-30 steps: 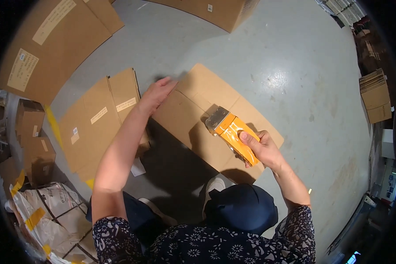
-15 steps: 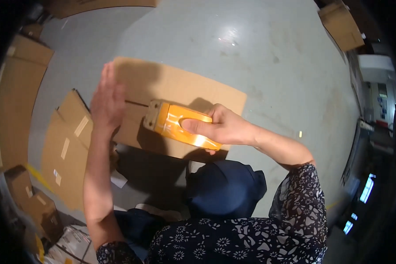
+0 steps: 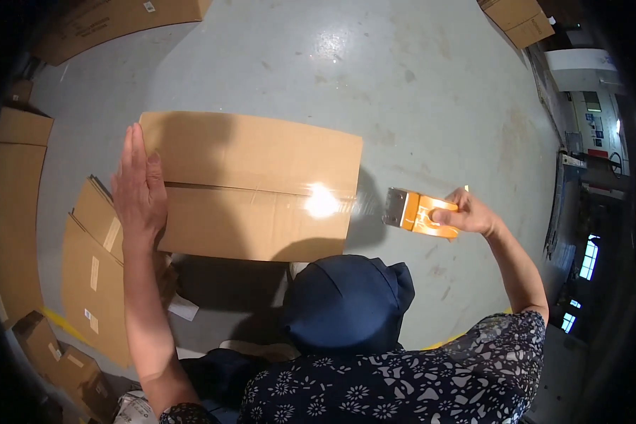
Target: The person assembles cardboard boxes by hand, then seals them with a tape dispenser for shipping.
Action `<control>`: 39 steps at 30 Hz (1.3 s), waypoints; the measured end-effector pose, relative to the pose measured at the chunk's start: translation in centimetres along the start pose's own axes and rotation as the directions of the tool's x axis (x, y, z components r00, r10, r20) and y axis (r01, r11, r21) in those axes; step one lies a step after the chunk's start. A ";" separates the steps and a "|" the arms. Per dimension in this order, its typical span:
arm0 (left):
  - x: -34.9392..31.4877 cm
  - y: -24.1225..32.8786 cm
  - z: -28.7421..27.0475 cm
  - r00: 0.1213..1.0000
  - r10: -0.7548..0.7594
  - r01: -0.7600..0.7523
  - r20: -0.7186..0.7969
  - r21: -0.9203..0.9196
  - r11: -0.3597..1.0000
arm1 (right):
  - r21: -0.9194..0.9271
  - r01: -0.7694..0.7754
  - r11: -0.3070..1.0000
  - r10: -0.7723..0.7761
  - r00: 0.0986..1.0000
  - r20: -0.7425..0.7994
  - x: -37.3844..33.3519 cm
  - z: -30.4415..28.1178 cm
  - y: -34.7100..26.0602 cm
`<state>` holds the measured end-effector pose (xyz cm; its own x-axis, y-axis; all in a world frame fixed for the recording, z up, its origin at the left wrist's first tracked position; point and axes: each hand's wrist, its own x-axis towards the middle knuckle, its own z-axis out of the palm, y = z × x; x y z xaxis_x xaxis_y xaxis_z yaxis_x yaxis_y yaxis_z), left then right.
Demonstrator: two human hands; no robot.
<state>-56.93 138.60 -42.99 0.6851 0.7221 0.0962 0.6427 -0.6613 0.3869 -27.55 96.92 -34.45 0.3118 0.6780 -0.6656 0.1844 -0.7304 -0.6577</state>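
Observation:
A closed cardboard box point(image 3: 261, 152) stands in front of me, its top flaps meeting along a middle seam. My left hand point(image 3: 140, 194) lies along the box's left end, fingers stretched out. Off the right end, my right hand point(image 3: 472, 215) grips an orange tape dispenser point(image 3: 420, 214), thumb on its upper side. The dispenser's metal toothed head points toward the box. Clear packing tape point(image 3: 339, 204) shines over the right part of the seam and seems to run past the box's edge toward the dispenser.
Flattened cardboard point(image 3: 85, 275) leans left of the box, with a tall carton point(image 3: 18, 205) beyond it. Smaller cartons point(image 3: 71, 371) sit at the lower left. More boxes point(image 3: 519, 21) stand far off. A dark blue cloth-covered rounded shape point(image 3: 346, 304) is close below the box.
The tape dispenser has moved right with my right hand, from above the box to past its right end, and tape now covers part of the seam. My left hand rests at the left end.

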 end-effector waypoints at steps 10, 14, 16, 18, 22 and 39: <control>-0.4 1.5 1.3 0.996 -0.053 0.078 -0.068 0.444 0.893 | 0.011 -0.205 0.979 0.203 0.974 0.105 3.4 2.7 -1.7; -3.0 11.4 1.4 0.993 0.109 -0.117 0.047 0.254 0.960 | -0.012 -0.267 0.964 0.267 0.960 0.081 2.8 3.5 -4.3; -4.6 17.8 2.3 0.952 0.238 -0.235 0.192 -0.039 0.971 | -0.013 -0.303 0.953 0.303 0.951 0.062 2.4 3.6 -4.3; -6.2 20.6 5.6 0.930 0.334 -0.303 0.152 -0.198 0.932 | -0.041 -0.322 0.946 0.324 0.945 0.048 2.4 3.9 -4.8; -6.0 22.3 7.5 0.931 0.288 -0.277 0.224 -0.078 0.958 | -0.039 -0.322 0.946 0.324 0.945 0.049 1.4 4.4 -7.3; -5.4 23.7 7.8 0.951 0.176 -0.184 0.253 0.010 0.983 | 0.118 -0.397 0.910 0.413 0.889 -0.200 7.7 9.8 6.7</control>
<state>-42.70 117.41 -41.51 0.8514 0.5195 -0.0722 0.5089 -0.7848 0.3538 -33.07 98.06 -47.46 0.5393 0.2844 -0.7926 -0.0655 -0.9242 -0.3762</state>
